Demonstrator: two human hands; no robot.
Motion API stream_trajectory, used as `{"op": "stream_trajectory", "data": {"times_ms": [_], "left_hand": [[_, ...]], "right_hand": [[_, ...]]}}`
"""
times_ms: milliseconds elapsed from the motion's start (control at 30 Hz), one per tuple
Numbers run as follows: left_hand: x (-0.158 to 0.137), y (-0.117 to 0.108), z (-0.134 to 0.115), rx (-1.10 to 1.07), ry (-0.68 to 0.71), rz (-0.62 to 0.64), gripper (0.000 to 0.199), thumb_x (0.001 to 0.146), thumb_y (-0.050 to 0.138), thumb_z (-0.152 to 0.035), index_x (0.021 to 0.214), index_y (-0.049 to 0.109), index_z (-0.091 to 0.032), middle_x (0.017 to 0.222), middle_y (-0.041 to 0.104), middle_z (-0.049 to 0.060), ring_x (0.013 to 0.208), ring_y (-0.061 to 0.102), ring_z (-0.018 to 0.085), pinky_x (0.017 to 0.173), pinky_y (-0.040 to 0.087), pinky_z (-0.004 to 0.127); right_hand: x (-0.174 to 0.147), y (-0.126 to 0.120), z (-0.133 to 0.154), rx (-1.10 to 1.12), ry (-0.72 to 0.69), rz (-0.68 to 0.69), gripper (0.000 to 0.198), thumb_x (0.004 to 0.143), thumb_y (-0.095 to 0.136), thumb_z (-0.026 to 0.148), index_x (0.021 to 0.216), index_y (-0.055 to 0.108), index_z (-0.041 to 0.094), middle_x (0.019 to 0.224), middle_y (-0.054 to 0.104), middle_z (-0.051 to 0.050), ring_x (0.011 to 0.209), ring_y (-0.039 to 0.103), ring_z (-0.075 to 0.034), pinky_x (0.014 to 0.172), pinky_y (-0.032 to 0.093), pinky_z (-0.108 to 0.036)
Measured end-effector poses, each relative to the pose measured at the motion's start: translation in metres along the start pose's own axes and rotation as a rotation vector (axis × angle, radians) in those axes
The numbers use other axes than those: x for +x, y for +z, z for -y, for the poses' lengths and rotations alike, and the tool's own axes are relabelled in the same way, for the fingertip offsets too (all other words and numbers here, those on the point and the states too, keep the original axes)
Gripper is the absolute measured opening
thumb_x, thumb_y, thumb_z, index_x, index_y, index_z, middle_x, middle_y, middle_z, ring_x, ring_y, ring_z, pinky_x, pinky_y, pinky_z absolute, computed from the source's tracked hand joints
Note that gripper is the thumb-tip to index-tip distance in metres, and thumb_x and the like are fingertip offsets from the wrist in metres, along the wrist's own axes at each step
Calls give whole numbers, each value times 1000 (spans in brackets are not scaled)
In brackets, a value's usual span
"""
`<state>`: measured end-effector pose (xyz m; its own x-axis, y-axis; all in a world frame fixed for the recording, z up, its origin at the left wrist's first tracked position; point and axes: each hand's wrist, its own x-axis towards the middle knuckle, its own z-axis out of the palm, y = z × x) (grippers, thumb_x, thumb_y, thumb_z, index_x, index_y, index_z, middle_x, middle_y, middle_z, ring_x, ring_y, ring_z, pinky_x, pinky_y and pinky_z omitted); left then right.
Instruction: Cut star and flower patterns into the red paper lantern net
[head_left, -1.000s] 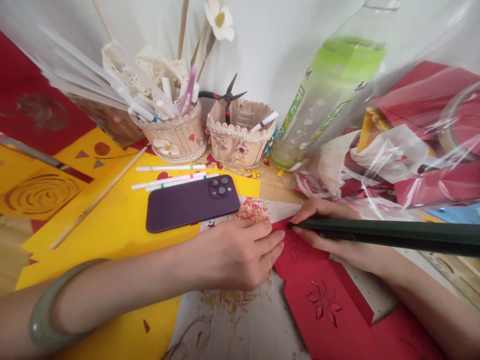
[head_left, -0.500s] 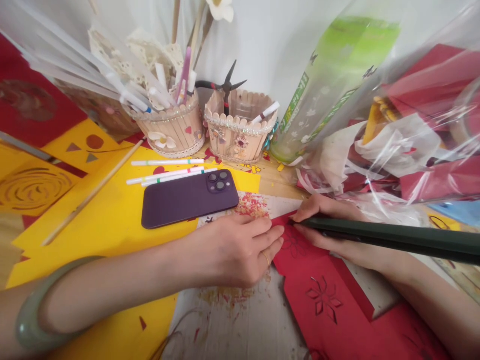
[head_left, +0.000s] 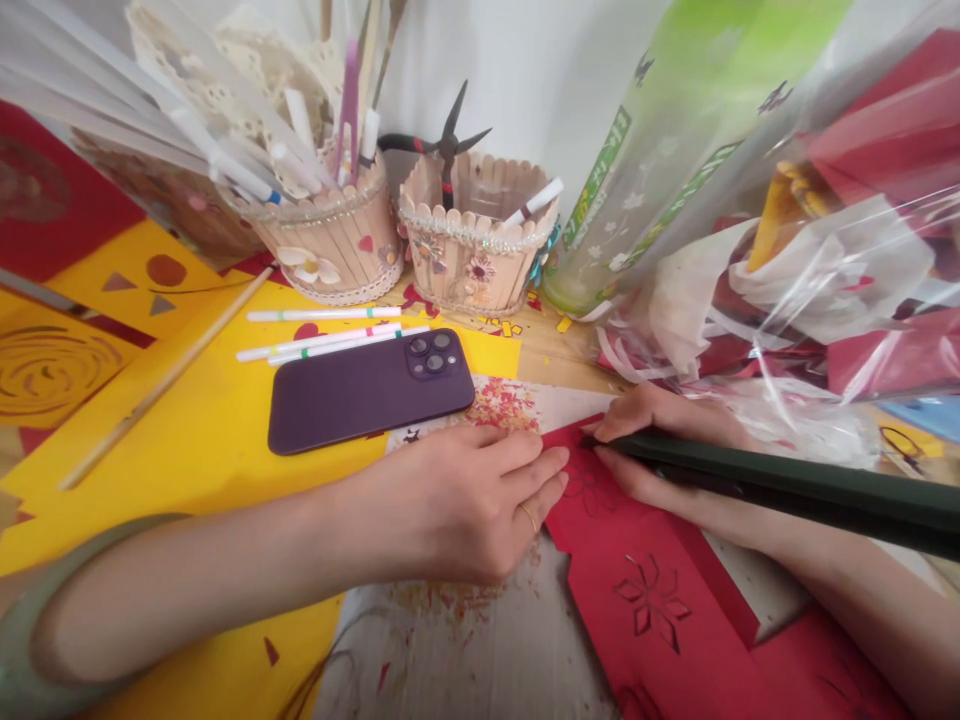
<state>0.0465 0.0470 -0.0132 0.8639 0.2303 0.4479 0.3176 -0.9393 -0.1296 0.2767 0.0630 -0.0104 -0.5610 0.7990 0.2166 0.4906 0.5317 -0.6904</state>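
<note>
A red paper piece [head_left: 697,640] lies on the worn cutting surface [head_left: 450,670]. It bears a flower of cut-out petals [head_left: 651,603], and a fainter flower outline [head_left: 592,488] shows higher up. My right hand [head_left: 660,440] is closed around a long dark green pen-shaped tool [head_left: 787,480], its tip down at the paper's upper part. Whether that tip is a blade or a nib I cannot make out. My left hand [head_left: 480,500] rests with extended fingers on the paper's left edge, the thumb hidden beneath.
A purple phone [head_left: 345,395] and several white markers [head_left: 322,314] lie on yellow paper [head_left: 195,400]. Behind stand two decorated wooden-stick baskets [head_left: 322,250], one holding pliers [head_left: 448,145]. Clear plastic wrap with red scraps [head_left: 885,360] crowds the right. Small paper shreds [head_left: 502,403] lie around.
The view has shifted slightly closer, so the background sits further outward. Both hands stay at nearly the same spots on the red paper; the tool's rear end appears a little lower.
</note>
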Motion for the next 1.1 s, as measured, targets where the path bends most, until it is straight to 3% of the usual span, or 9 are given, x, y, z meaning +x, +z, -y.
{"op": "stream_trajectory", "data": {"times_ms": [100, 233, 400, 600, 733, 867, 1100], "left_hand": [[1, -1, -1, 12, 4, 17, 34, 92, 35, -10, 104, 67, -6, 108, 68, 13, 93, 64, 21, 75, 56, 33], [2, 1, -5, 34, -11, -3, 35, 92, 34, -9, 103, 68, -5, 104, 70, 13, 89, 64, 20, 77, 55, 32], [2, 3, -8, 43, -20, -33, 29, 88, 43, -9, 101, 68, -2, 99, 70, 16, 86, 65, 23, 71, 55, 33], [3, 2, -6, 28, -9, -66, 27, 87, 44, -9, 95, 70, -3, 93, 71, 16, 80, 66, 23, 68, 56, 31], [4, 1, -6, 27, 1, -69, 29, 87, 42, -7, 93, 70, -4, 89, 72, 16, 77, 66, 23, 62, 56, 31], [4, 1, -7, 31, 11, -50, 27, 86, 45, -8, 93, 71, -4, 88, 72, 15, 77, 66, 23, 64, 56, 31], [2, 1, -6, 3, -34, -49, 27, 87, 45, -9, 97, 70, -4, 94, 71, 15, 80, 65, 22, 67, 56, 29]], "right_hand": [[-2, 4, 4, -89, -63, -61, 15, 77, 58, 11, 78, 52, 24, 63, 61, 5, 54, 58, -10, 48, 44, -21], [0, 6, 12, -163, -97, -47, 15, 75, 57, 11, 77, 50, 24, 60, 56, 4, 47, 51, -9, 44, 41, -22], [6, 1, 20, -143, -23, -23, 11, 75, 57, 13, 73, 51, 23, 59, 53, 5, 47, 49, -9, 42, 38, -22], [0, -2, 17, -43, 167, -3, 3, 84, 57, 26, 86, 57, 25, 77, 64, 3, 68, 61, -13, 59, 49, -22], [-4, 4, 13, -75, 116, -66, 5, 83, 58, 21, 86, 58, 26, 78, 66, 3, 69, 63, -11, 63, 50, -21], [-6, 9, 14, -133, 40, -121, 10, 80, 58, 16, 80, 55, 25, 68, 64, 5, 57, 61, -11, 55, 49, -21], [-9, 9, 15, -233, -42, -69, 20, 77, 56, 12, 85, 48, 28, 64, 61, 2, 53, 59, -16, 49, 48, -29]]}}
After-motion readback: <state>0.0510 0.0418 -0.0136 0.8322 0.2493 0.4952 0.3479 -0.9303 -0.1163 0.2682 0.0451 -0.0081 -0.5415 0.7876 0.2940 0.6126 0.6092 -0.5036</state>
